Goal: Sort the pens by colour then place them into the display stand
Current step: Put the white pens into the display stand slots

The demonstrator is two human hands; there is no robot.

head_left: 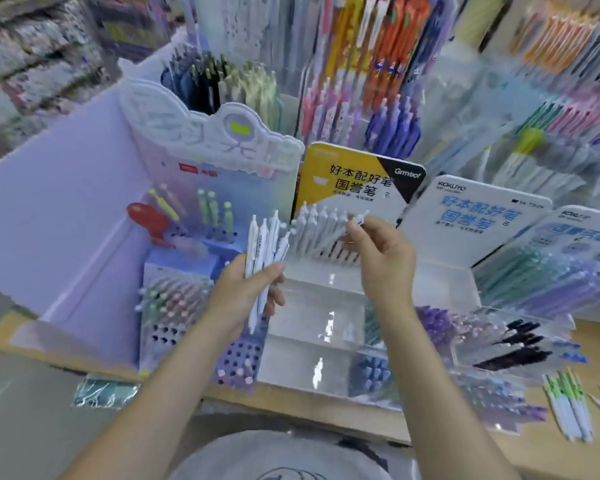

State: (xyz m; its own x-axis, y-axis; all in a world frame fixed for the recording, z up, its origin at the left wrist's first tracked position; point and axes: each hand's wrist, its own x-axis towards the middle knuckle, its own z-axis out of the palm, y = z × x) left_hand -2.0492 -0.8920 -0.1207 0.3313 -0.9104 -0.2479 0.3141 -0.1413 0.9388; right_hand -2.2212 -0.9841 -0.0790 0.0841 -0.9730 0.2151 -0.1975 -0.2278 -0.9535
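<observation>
The clear tiered display stand (329, 327) occupies the centre of the frame, standing on the wooden tabletop (354, 415). Its top tier carries a row of white pens (321, 225), long axes near upright and leaning toward the upper left, clicker ends up.

Behind it stands a yellow header card (343, 174) marked "Gambol" with the lines 好本配好笔 and 国誉笔. At right of centre a white header card (471, 216) reads "KOKUYO" above the same lines in blue.

The left hand (246, 289), centre frame, grips a bunch of white pens (265, 258); its fingers are curled round the barrels, thumb across the front. The bunch runs near vertical, clicker ends toward the top of the frame, tips below the hand.

The right hand (383, 258) is just right of it, fingers bent, pinching the upper end of one pen at the right end of the row; motion blur hides the exact contact.

Loose green-and-white pens (568, 407) lie at lower right.
</observation>
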